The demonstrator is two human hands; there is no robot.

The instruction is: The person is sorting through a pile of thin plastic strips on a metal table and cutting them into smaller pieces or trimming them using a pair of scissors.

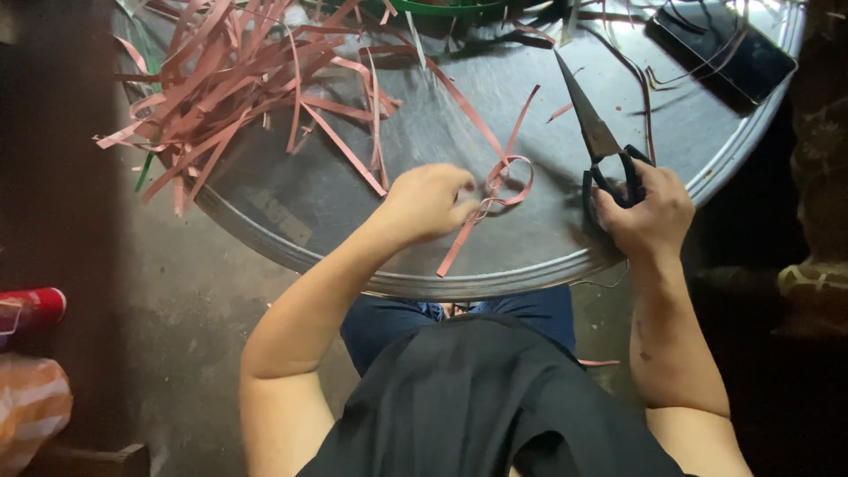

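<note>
While the left hand (427,203) pinches a looped pink strip (505,181) near the front of the round metal surface (336,190), its fingers closed on the strip where the loop crosses itself, the right hand (652,212) grips a pair of black-handled scissors (601,141) with the fingers curled through the handles and the blades lying shut, tip pointing away from the person. The loop sits between the two hands, one tail trailing back toward the near rim and the other running up and away across the metal. Judging from how things lie, the work looks to be in its early part: only this one strip is bent into a shape, while a large loose heap of pink strips (230,79) lies uncut and tangled at the far left, some ends hanging over the edge. Whether any finished pieces exist cannot be told, since none shows. A few stray slivers and thin dark strands are scattered across the right side, near a dark flat rectangular object (720,49) at the far right edge. A green curved rim (442,7) shows at the top. Nothing lies between the scissors and the loop. Down on the floor to the left are a red can (35,307) and an orange-patterned bag (31,406), well apart from the hands.
</note>
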